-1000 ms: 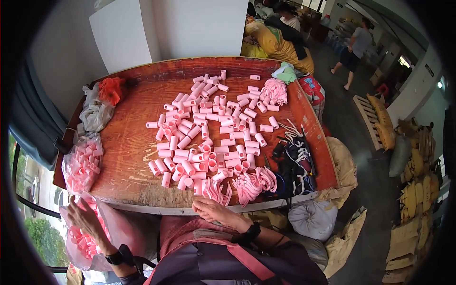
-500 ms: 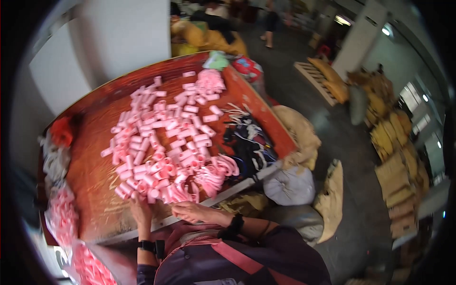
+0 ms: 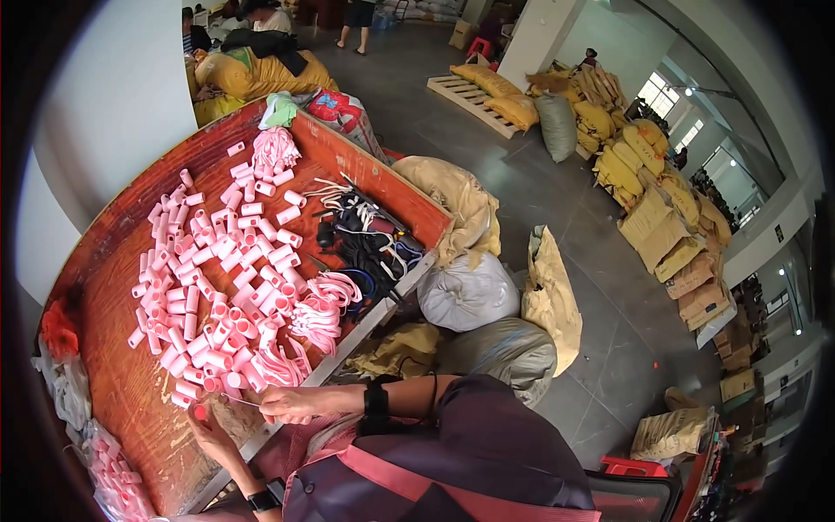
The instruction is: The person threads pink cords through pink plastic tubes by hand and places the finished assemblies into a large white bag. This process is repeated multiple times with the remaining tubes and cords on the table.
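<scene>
My left hand [image 3: 216, 439] is closed around a pink plastic tube [image 3: 202, 412] at the table's near edge; its open end looks red inside. My right hand [image 3: 291, 404] pinches a thin, light-coloured rod [image 3: 241, 399] that points left toward that tube. Whether the rod's tip touches the tube cannot be made out. Just beyond both hands lies a wide heap of short pink tubes [image 3: 217, 261], some with a hole in the side. Bundles of pink cord [image 3: 315, 317] rest at the heap's right side, and another cord bundle [image 3: 276, 150] lies at its far end.
The reddish wooden table [image 3: 104, 383] has raised sides. Black and white cords with tools [image 3: 370, 235] fill its right corner. Plastic bags of pink pieces [image 3: 113, 474] hang at the left. Stuffed sacks [image 3: 470, 291] crowd the right side; a pallet [image 3: 474, 104] stands farther off.
My head view has swung right, so the table sits farther left. The left hand has come away from the heap with a pink tube, and the right hand's rod now points at it.
</scene>
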